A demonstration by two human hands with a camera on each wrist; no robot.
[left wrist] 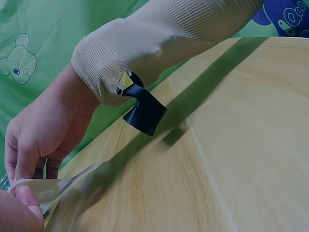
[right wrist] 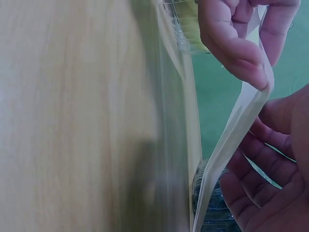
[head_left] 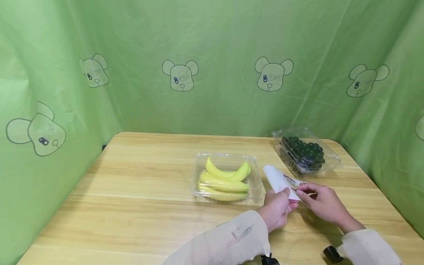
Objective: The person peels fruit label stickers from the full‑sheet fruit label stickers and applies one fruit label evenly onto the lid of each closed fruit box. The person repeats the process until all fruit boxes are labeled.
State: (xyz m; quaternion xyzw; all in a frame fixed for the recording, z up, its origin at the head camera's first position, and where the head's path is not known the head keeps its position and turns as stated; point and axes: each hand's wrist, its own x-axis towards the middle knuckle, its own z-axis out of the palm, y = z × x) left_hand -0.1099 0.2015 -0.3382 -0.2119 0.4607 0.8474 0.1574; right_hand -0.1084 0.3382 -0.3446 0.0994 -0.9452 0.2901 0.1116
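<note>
A white sheet (head_left: 276, 179) with small coloured pictures is held above the table, right of the bananas' box. My left hand (head_left: 277, 209) grips its lower edge, thumb on top. My right hand (head_left: 326, 204) pinches the printed part between thumb and fingers. In the right wrist view the sheet (right wrist: 231, 133) runs bent between the left hand (right wrist: 236, 38) and the right hand (right wrist: 270, 179). The left wrist view has a hand (left wrist: 46, 130) at the sheet (left wrist: 53, 186); part of the other hand fills the lower left corner.
A clear plastic box (head_left: 198, 165) with yellow bananas (head_left: 225, 180) stands on the wooden table (head_left: 132, 176), left of the hands. Behind them, at the back right, is another clear box (head_left: 331, 156) with dark green grapes (head_left: 306, 151). A green curtain (head_left: 225, 103) surrounds the table.
</note>
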